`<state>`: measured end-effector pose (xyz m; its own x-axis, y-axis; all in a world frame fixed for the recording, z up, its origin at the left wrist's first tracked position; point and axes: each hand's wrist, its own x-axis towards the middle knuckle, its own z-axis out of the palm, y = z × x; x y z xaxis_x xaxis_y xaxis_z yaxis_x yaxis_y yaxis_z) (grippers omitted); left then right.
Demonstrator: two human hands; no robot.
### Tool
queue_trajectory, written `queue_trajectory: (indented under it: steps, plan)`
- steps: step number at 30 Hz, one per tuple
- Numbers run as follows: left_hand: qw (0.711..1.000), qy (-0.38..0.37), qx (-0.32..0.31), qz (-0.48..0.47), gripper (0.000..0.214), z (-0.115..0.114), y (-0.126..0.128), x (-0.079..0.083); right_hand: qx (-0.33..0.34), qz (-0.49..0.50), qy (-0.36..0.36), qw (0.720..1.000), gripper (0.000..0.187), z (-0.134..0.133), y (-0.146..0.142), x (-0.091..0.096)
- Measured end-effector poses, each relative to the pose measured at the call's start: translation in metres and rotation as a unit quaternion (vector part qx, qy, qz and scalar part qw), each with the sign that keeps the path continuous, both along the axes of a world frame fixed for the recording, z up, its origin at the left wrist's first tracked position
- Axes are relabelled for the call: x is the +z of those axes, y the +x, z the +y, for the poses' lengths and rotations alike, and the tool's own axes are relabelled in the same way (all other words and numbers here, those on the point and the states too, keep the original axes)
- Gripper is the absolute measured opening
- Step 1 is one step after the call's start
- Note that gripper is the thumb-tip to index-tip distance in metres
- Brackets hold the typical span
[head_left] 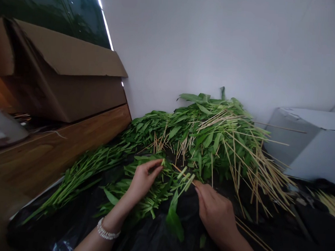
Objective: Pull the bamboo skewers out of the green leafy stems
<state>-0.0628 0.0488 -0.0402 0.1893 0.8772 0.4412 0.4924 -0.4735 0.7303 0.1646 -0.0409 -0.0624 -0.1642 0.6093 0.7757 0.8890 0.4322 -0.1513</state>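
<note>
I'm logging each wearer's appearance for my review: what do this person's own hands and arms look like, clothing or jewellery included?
The left hand and right hand are ungloved, with no sleeves in view. A white beaded bracelet, seemingly in several rows, circles the left wrist; none shows on the right.

From my end, I take this for a makeshift indoor workspace — home or workshop, I can't tell. I see a plain pale wall [214, 40], a cardboard box [88, 98] on a wooden surface [90, 131], and black plastic sheeting [146, 243] under leafy greens [182, 121] — makeshift indeed.
</note>
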Motion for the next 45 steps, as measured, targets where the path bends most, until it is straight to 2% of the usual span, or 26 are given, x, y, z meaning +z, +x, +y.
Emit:
queue_trajectory:
  steps: [6, 14, 30, 45]
  plan:
    - [0.98, -0.134, -0.051, -0.136, 0.03, -0.005, 0.007, 0.008, 0.019, -0.013, -0.005, 1.0, 0.029, 0.0, -0.005, -0.008]
    - [0.958, -0.177, -0.063, -0.219, 0.026, -0.007, 0.011, 0.011, 0.024, -0.025, -0.01, 0.999, 0.029, -0.001, -0.006, -0.01]
    - [0.969, -0.158, -0.037, -0.189, 0.019, -0.008, 0.011, 0.009, 0.024, -0.028, -0.026, 0.999, 0.03, -0.002, -0.008, -0.013]
    - [0.961, -0.18, -0.056, -0.204, 0.021, -0.007, 0.01, 0.011, 0.023, -0.015, -0.032, 0.999, 0.029, -0.004, -0.01, -0.014]
